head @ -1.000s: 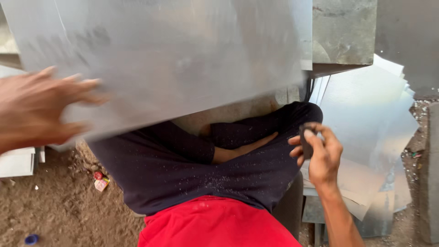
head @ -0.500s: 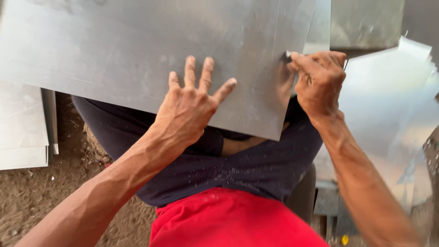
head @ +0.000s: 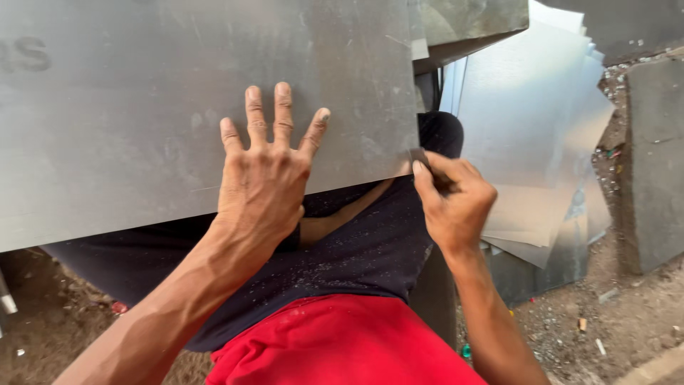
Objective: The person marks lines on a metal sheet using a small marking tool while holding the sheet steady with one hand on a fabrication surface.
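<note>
A large grey metal sheet [head: 142,93] lies across my lap and fills the upper left of the view. My left hand [head: 263,178] presses flat on it near its lower edge, fingers spread. My right hand [head: 452,203] pinches a small dark tool [head: 419,157] against the sheet's lower right corner. My dark shorts [head: 356,264] and red shirt [head: 335,342] show beneath the sheet.
A stack of shiny metal sheets [head: 534,128] leans to the right of my knee. A grey concrete block [head: 652,157] stands at the far right. The dirt ground [head: 627,321] holds small scraps and debris. Another grey slab [head: 470,18] sits at top centre.
The sheet has come down lower over my lap. My left hand went from its edge to pressing flat on it. My right hand slid down to the lower right corner.
</note>
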